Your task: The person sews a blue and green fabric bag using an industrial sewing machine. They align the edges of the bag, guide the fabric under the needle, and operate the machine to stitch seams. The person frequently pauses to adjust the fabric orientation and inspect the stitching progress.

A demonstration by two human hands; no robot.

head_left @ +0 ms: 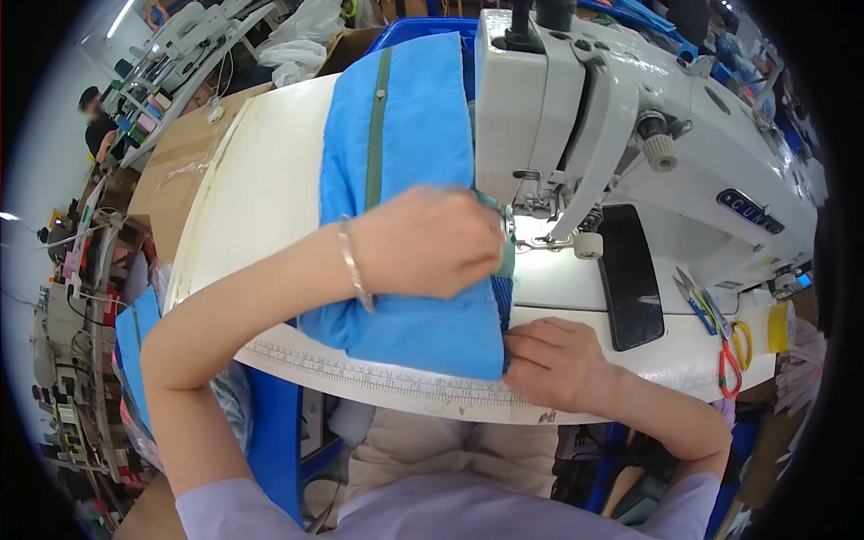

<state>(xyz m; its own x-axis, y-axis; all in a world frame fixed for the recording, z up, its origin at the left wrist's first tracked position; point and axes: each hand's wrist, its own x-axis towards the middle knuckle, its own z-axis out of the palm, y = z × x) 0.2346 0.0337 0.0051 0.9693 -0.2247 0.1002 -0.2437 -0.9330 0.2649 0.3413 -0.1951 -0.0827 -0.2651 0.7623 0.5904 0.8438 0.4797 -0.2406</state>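
Note:
A blue fabric piece (423, 126) with a dark green zipper (375, 135) sewn along it lies across the white sewing table. Its right edge runs beside the needle area of a white sewing machine (522, 117). My left hand (441, 241) rests on the fabric just left of the presser foot (544, 241). Its fingers are curled and closed at the fabric's edge, where strips of green and dark blue mesh show. Nearer to me, my right hand (558, 364) pinches the fabric's near right corner. Its fingertips are partly hidden by the cloth.
A black phone (630, 279) lies right of the needle. Beyond it are scissors with red and yellow handles (733, 360) and small blue-handled snips (706, 315). A printed ruler strip (360, 367) follows the table's near edge. Another person (97, 126) is far left, beside other machines.

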